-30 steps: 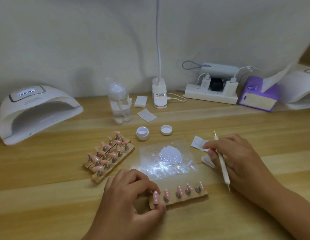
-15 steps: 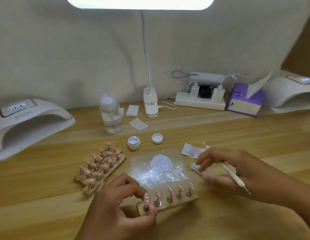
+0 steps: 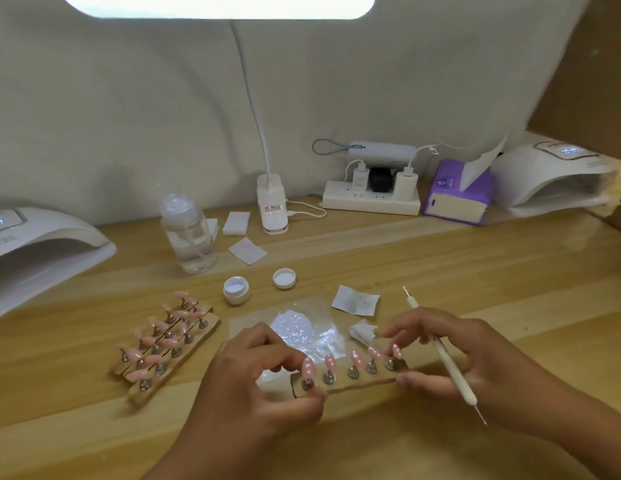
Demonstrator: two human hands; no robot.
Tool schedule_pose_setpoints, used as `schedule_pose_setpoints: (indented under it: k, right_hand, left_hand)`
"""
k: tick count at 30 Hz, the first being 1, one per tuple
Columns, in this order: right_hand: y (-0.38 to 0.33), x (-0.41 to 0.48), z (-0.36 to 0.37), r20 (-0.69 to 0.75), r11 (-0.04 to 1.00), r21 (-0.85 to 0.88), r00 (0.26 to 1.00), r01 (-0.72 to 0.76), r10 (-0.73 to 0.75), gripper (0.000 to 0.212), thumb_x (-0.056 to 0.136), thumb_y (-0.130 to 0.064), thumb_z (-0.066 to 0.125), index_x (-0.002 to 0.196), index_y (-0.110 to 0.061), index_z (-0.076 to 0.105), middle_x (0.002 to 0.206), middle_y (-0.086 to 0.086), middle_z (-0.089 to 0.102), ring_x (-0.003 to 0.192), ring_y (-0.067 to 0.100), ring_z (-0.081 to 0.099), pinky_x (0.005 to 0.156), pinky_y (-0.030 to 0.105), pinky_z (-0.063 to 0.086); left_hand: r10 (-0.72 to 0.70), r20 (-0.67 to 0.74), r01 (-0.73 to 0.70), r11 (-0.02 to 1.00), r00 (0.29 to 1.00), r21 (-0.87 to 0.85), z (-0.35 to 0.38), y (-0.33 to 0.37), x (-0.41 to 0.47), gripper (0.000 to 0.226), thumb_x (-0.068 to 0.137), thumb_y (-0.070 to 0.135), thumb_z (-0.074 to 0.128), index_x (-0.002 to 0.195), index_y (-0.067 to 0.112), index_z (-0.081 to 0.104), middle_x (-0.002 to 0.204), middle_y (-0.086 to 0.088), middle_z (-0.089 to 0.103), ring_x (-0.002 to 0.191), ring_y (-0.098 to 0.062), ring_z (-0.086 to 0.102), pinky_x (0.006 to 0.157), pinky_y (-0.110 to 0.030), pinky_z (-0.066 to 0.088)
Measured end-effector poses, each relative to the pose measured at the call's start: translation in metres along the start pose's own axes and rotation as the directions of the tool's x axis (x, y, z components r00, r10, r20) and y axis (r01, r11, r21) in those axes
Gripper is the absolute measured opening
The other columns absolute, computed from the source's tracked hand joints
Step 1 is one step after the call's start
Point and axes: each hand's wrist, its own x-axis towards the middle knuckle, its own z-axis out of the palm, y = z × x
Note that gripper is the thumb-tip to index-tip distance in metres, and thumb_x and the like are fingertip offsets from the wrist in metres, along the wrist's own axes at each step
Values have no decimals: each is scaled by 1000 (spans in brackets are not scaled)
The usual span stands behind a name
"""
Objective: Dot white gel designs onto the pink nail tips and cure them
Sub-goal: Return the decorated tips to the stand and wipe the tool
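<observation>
Running across the whole view: pale varnished wood table (image 3: pixel 475 271), streaked with glare. White cloth backdrop (image 3: pixel 129 116) behind it; brown board at 2 o'clock.

- 12 o'clock: lit desk lamp (image 3: pixel 215 5), head cut off by the top edge; power strip (image 3: pixel 371 202) with plugs, power bank (image 3: pixel 382 152) above it.
- 1 o'clock: purple tissue box (image 3: pixel 458 199); print too small to read.
- 9 and 2 o'clock: two white curing lamps (image 3: pixel 32 251) (image 3: pixel 551 178). Displays glow, digits blurred; the left one is cut off by the frame.
- 11 o'clock: clear bottle (image 3: pixel 188 233), white pads beside it. The desk lamp's base has a label with a red mark that I cannot read.
- Centre: open gel pot (image 3: pixel 236 289), lid (image 3: pixel 284 278) just beside it, foil (image 3: pixel 302 327) smeared with white gel, wipes (image 3: pixel 356 299).
- 8 o'clock: spare strips (image 3: pixel 167 341) of pink tips, packed together; count unclear.
- 6 o'clock: strip (image 3: pixel 350 379) with five pink tips (image 3: pixel 354 358) on metal pegs, white dots showing on them.

My left hand (image 3: pixel 260 386) pinches the strip's 9 o'clock end and hides the corner. My right hand (image 3: pixel 475 368) curls round the tool (image 3: pixel 444 358), which slants from 11 to 5 o'clock, thumb touching the strip's 3 o'clock end.
</observation>
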Motion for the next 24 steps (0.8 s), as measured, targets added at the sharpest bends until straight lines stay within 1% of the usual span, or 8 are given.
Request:
schedule_pose_setpoints:
  k: [2,10,13,17,19,21,23,24]
  right_hand:
    - [5,0,2,-17,1000,2,1000,14,-14,43,76,-29,83,112,-41,63,99,-10,70,101,8,64,73,24,54]
    - [12,-5,-1,-104,999,0,993,51,-51,46,71,-9,86,102,-35,62,90,-8,68,89,12,63,73,16,51]
    - [12,-10,-13,-134,998,-46,990,34,-40,43,67,-15,87,94,-36,60,91,-7,69,89,13,64,76,15,49]
    - [26,-19,-47,-283,984,-164,959,-66,17,44,62,-19,87,90,-37,60,89,-8,68,84,12,65,73,14,49]
    - [40,-24,-70,-401,965,-213,914,-152,56,43,61,-21,87,89,-37,59,88,-8,68,80,12,65,70,17,48]
    - [55,-32,-92,-511,943,-218,853,-251,109,41,61,-24,86,88,-37,59,89,-11,69,79,8,65,65,14,48]
    - [69,-40,-110,-605,911,-165,768,-379,210,39,62,-29,84,91,-35,59,88,-15,69,79,5,65,61,14,49]
    - [76,-44,-116,-639,894,-133,727,-427,252,40,62,-31,84,92,-33,58,87,-15,69,77,4,65,59,16,48]
  left_hand:
    - [7,4,-7,1000,1000,7,4,-3,0,24,54,49,71,69,32,72,82,12,59,83,-12,58,77,-34,45]
    - [39,30,-41,998,999,53,15,-4,14,16,69,28,87,77,33,74,89,18,64,90,-7,59,75,-17,38]
    - [49,42,-51,998,998,48,22,3,18,21,68,38,80,87,42,72,95,23,63,94,-4,59,79,-18,41]
    - [34,83,-45,991,996,126,40,7,27,64,69,61,73,121,65,36,115,40,45,113,14,41,91,-7,32]
    - [67,125,-98,958,990,268,52,11,33,75,75,68,62,136,61,20,120,44,31,113,19,27,95,-4,22]
    - [143,208,-225,864,968,450,63,19,43,78,73,71,63,143,44,38,129,35,34,118,9,37,99,-6,27]
    - [175,314,-327,776,933,539,75,30,53,82,50,74,75,116,25,72,114,13,66,100,-6,67,79,-19,54]
    - [213,337,-379,726,917,574,85,30,58,81,43,74,77,105,21,77,104,7,72,91,-10,72,71,-23,58]
